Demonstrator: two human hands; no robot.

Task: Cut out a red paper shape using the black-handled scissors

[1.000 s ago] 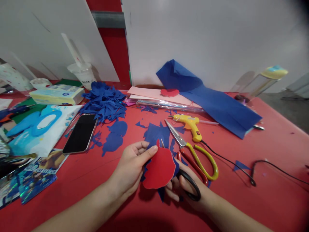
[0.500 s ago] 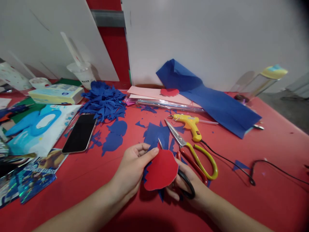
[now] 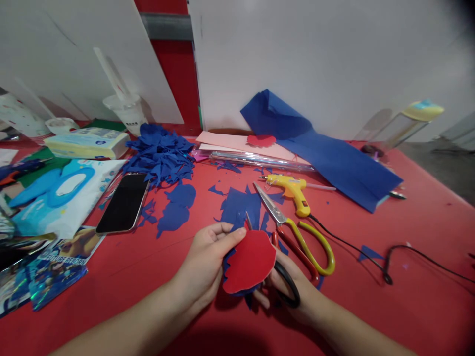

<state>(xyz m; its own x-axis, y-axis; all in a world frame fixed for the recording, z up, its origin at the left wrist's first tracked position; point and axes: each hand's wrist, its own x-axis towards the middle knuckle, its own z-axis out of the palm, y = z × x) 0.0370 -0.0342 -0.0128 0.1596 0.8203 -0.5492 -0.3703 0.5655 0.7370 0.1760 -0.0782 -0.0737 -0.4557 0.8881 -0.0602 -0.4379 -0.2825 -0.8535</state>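
Observation:
A red scalloped paper piece (image 3: 249, 262) lies over blue paper, whose edge shows at its left and underneath. My left hand (image 3: 211, 254) pinches both at their upper left, thumb on the red side. Black-handled scissors (image 3: 287, 284) are in my right hand (image 3: 289, 277), with a blade tip showing above the red piece and the rest of the blades hidden behind it. Just right of the red piece, large scissors (image 3: 297, 232) with yellow and red handles rest on the red table (image 3: 356, 316). Blue paper scraps (image 3: 241, 205) lie beyond my hands.
A yellow glue gun (image 3: 293, 190) with a black cord lies beyond the large scissors. Back right is a long blue sheet (image 3: 334, 155). A phone (image 3: 123, 203), a blue paper pile (image 3: 159, 153) and a cup (image 3: 126, 111) stand left.
The red piece has shifted slightly right, and more blue paper shows along its lower edge. The tip of the black-handled scissors has moved slightly right.

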